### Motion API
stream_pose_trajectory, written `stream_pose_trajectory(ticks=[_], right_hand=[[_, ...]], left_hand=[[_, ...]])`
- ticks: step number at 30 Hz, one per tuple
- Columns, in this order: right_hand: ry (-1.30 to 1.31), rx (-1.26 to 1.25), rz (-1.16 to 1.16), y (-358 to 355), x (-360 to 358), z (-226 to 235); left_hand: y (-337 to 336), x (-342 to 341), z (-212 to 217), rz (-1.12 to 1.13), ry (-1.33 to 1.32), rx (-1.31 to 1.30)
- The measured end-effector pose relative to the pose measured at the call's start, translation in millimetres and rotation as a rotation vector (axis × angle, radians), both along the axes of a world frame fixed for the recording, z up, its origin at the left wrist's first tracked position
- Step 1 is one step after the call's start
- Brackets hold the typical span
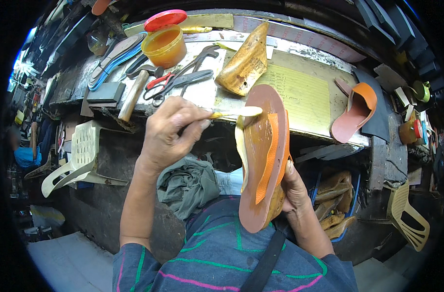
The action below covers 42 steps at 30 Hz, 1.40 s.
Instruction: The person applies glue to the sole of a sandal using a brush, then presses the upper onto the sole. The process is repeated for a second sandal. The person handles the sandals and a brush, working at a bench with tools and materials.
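Observation:
My left hand (pixel 175 131) is closed around the yellow handle of a small brush (pixel 248 111). The brush's pale bristle end lies against the upper part of a brown sandal sole (pixel 265 102). The sole is turned up toward me, its middle wet and shiny. An orange strap (pixel 267 168) is folded over its right side, and a pale strap edge (pixel 241 151) curves along its left. My right hand (pixel 295 187) grips the sandal from below at its right side. Under it shows part of a wooden last (pixel 276 202); my fingers behind it are hidden.
On the workbench stand an open tub of amber glue (pixel 164 48), a wooden last (pixel 246 61), scissors (pixel 180 83), a hammer (pixel 134 95) and pincers (pixel 202 57). A finished-looking orange slipper (pixel 357 111) lies right. Below are a blue crate of lasts (pixel 336 204) and plastic chairs (pixel 80 153).

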State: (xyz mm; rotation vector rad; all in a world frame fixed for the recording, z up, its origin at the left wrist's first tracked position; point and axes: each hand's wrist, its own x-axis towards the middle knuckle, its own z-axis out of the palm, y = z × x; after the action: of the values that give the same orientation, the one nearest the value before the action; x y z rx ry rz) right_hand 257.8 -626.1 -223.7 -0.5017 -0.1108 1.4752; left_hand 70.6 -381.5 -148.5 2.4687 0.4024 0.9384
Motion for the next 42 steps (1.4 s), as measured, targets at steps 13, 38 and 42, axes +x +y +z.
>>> stream_pose_trajectory(ticks=[13, 38, 42], right_hand=[[-0.129, -0.004, -0.068, 8.9, 18.8, 10.1], [-0.098, -0.019, -0.056, 10.3, 10.0, 2.1], [-0.078, -0.040, -0.041, 5.9, 6.3, 1.4]], left_hand=[[-30.8, -14.9, 2.1, -0.140, 0.143, -0.272], [-26.8, -23.8, -2.5, -0.132, 0.159, -0.036], [-15.5, -11.5, -8.2, 0.003, 0.125, 0.060]])
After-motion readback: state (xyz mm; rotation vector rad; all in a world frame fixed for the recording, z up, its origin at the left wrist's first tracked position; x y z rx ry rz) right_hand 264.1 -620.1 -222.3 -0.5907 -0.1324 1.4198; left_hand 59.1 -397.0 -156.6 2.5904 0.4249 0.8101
